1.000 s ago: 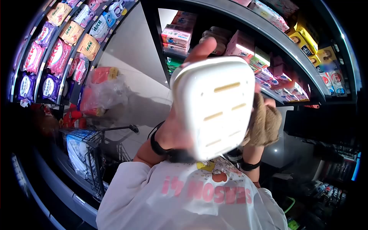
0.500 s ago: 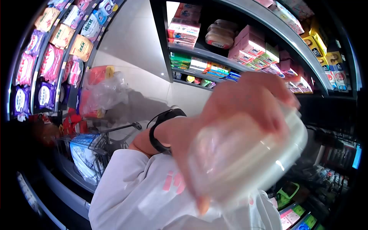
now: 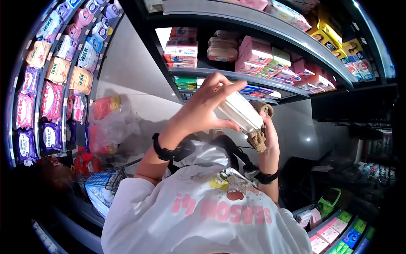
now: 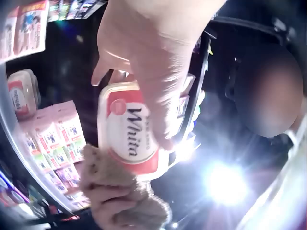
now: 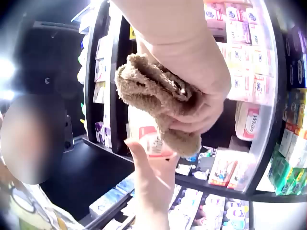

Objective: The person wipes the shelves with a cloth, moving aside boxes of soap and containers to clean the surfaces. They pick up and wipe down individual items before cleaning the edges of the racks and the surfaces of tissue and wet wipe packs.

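Note:
My left hand [image 3: 201, 106] grips a white plastic soap box [image 3: 241, 111] by its edges, thumb on one side and fingers on the other. In the left wrist view its red and white label reads "Whita". A brown, fluffy cloth [image 5: 144, 91] is bunched in my right hand [image 5: 201, 103], whose fingers curl round it. In the head view the cloth lies against the end of the soap box away from my left hand. The box is held in the air in front of my chest, tilted.
Ahead, a shelf holds stacked soap boxes [image 3: 222, 48] and pink cartons [image 3: 256, 55]. Bagged washing products [image 3: 53, 99] fill the left shelf. On the floor lies a clear plastic bag with red packs [image 3: 108, 122]. A wire cart [image 3: 112, 180] stands at lower left, a green basket [image 3: 329, 203] at lower right.
The soap box has come away from near the head camera, down to chest height, and turned edge-on. The right hand with the cloth, hidden half a second ago, shows again beside it.

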The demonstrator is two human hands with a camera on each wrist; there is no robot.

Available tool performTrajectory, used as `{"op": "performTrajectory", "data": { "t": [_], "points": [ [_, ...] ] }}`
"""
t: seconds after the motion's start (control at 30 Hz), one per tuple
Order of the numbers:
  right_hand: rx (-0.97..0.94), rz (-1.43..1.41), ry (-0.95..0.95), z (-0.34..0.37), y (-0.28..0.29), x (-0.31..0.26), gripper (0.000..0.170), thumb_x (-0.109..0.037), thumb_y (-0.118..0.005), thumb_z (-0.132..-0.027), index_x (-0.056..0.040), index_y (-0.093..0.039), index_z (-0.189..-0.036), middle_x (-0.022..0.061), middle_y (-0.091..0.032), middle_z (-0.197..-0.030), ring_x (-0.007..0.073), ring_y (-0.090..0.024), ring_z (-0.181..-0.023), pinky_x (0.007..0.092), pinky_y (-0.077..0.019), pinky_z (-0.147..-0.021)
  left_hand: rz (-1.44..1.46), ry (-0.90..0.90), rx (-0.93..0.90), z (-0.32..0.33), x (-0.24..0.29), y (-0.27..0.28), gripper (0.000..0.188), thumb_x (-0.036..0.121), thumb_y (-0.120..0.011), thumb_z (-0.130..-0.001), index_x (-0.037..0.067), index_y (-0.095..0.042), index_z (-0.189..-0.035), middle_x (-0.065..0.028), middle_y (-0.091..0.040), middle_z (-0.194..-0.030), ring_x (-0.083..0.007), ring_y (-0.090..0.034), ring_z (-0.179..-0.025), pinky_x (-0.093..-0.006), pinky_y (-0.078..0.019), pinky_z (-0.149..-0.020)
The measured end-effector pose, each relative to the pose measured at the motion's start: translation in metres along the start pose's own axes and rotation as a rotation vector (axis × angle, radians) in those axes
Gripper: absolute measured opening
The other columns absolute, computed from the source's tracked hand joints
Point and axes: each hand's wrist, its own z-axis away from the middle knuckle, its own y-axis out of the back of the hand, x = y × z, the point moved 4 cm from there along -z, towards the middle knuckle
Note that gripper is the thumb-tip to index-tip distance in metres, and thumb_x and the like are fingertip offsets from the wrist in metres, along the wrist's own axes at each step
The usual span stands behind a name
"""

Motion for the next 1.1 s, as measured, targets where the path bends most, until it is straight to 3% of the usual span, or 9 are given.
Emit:
{"op": "performTrajectory", "data": {
  "t": [0.1, 0.17, 0.3, 0.4, 0.5, 0.63, 0.9, 0.97, 1.1],
  "points": [
    [0.058, 0.173, -0.049, -0.018, 0.017, -0.011, 0.046, -0.028, -0.063, -0.084, 0.0007, -0.049, -0.117, 0.0098, -0.061, -0.103, 0.0182, -0.064, -0.085, 0.0293, -0.0538, -0.072, -0.17, 0.049, -0.18, 0.0, -0.007, -0.003, 0.054, 0.013, -0.079, -0.061, 0.005, -0.054, -0.107, -0.0088, -0.05, -0.109, -0.028, -0.054, -0.1, -0.0366, -0.0477, -0.082],
    [0.023, 0.271, -0.013, -0.026, 0.002, -0.026, 0.046, -0.025, -0.067, -0.083, -0.0005, -0.049, -0.118, 0.0074, -0.061, -0.101, 0.0159, -0.062, -0.085, 0.0264, -0.052, -0.071, -0.459, 0.086, -0.296, 0.0, -0.012, -0.009, 0.055, 0.014, -0.077, -0.065, 0.005, -0.051, -0.113, -0.0087, -0.053, -0.11, -0.0298, -0.056, -0.099, -0.0381, -0.0483, -0.081],
    [-0.031, 0.557, 0.076, -0.059, 0.001, -0.055, 0.041, -0.027, -0.067, -0.083, 0.001, -0.055, -0.111, 0.007, -0.062, -0.096, 0.0133, -0.061, -0.082, 0.0258, -0.051, -0.071, 0.015, 0.485, -0.07, 0.006, -0.071, -0.018, 0.058, 0.029, -0.073, -0.075, 0.005, -0.047, -0.122, -0.0177, -0.058, -0.113, -0.0329, -0.059, -0.099, -0.0374, -0.0467, -0.083],
    [0.018, 0.728, 0.3, -0.063, 0.013, -0.08, 0.037, -0.027, -0.067, -0.084, -0.0005, -0.056, -0.108, 0.0042, -0.061, -0.091, 0.0098, -0.058, -0.079, 0.0238, -0.0485, -0.068, -0.115, 0.478, 0.116, -0.001, -0.113, -0.024, 0.055, 0.026, -0.07, -0.077, 0.003, -0.046, -0.121, -0.0205, -0.057, -0.112, -0.0355, -0.057, -0.102, -0.0385, -0.0451, -0.085],
    [-0.093, 0.811, 0.281, -0.055, 0.038, -0.092, 0.034, -0.022, -0.066, -0.085, -0.0004, -0.055, -0.108, 0.003, -0.062, -0.091, 0.0091, -0.058, -0.079, 0.0233, -0.0479, -0.069, -0.29, 0.464, 0.115, -0.018, -0.127, -0.032, 0.048, 0.013, -0.069, -0.075, 0.002, -0.047, -0.117, -0.0214, -0.051, -0.107, -0.0406, -0.053, -0.099, -0.0445, -0.045, -0.082],
    [-0.063, 0.753, 0.234, -0.046, 0.078, -0.092, 0.035, -0.018, -0.067, -0.085, -0.0005, -0.054, -0.113, 0.0032, -0.061, -0.094, 0.0087, -0.057, -0.082, 0.0236, -0.0482, -0.069, -0.409, 0.4, 0.106, -0.039, -0.146, -0.044, 0.049, 0.001, -0.067, -0.073, 0.002, -0.047, -0.117, -0.0178, -0.044, -0.111, -0.0379, -0.05, -0.101, -0.0422, -0.0435, -0.083],
    [-0.082, 0.788, 0.127, -0.05, 0.09, -0.084, 0.034, -0.017, -0.067, -0.084, -0.003, -0.052, -0.111, 0.0, -0.059, -0.086, 0.0065, -0.054, -0.073, 0.022, -0.0458, -0.064, -0.63, 0.341, 0.074, -0.045, -0.173, -0.07, 0.051, 0.005, -0.072, -0.067, 0.007, -0.053, -0.115, -0.0169, -0.043, -0.114, -0.0362, -0.044, -0.102, -0.0441, -0.0389, -0.088],
    [-0.146, 0.828, 0.234, -0.06, 0.087, -0.081, 0.034, -0.018, -0.068, -0.084, -0.0035, -0.052, -0.11, -0.0003, -0.059, -0.084, 0.0063, -0.054, -0.072, 0.0217, -0.0456, -0.063, -0.645, 0.357, 0.076, -0.042, -0.173, -0.072, 0.052, 0.005, -0.072, -0.068, 0.007, -0.052, -0.115, -0.0172, -0.043, -0.116, -0.0364, -0.044, -0.104, -0.0443, -0.0387, -0.089],
    [-0.197, 0.844, 0.089, -0.072, 0.072, -0.081, 0.037, -0.02, -0.069, -0.084, -0.0035, -0.052, -0.112, 0.0002, -0.06, -0.086, 0.0068, -0.055, -0.075, 0.0229, -0.0466, -0.064, -0.676, 0.432, 0.112, -0.035, -0.161, -0.071, 0.053, 0.006, -0.072, -0.07, 0.005, -0.05, -0.118, -0.018, -0.04, -0.121, -0.0377, -0.042, -0.111, -0.0449, -0.0372, -0.093]
  ]
}}
